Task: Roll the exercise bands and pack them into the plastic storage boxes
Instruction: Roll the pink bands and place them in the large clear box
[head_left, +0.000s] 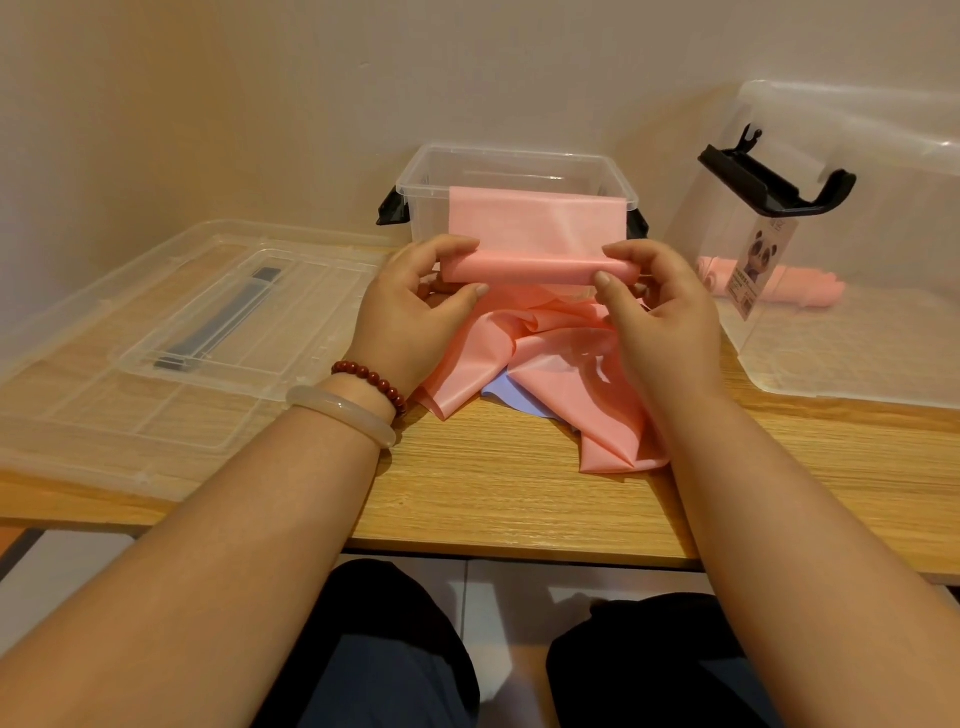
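mid-roll on a thin, salmon-pink, stretchy exercise band (524, 270). only a few turns wound so far, forming a slim tube held level just above the light wooden bench (493, 493).

gripped at both ends: left hand (410, 306) with thumb below and fingers curled over the tube's left end, right hand (654, 306) mirrored on the right end. both grips narrow and closed on the band, holding nothing else.

positioned right in front of the small clear plastic storage box with black side latches (431, 218). from the tube upward, a flat pink stretch seemingly draped over that box's near rim. below the hands, more pink sheet heaped in loose folds on the bench; hard to tell apart as one band or two. peeking out beneath the heap, a lavender band (506, 397), not yet rolled.

judged as early-to-middle in the task. done: one pink rolled bundle (800, 286), apparently lying inside the large clear plastic storage box at the right (857, 364). nothing rolled visible inside the small box.

left: winding the long unrolled remainder, setting the finished roll into a box, then the lavender band. probably also closing up, with a large flat clear lid (156, 338) lying at the left.
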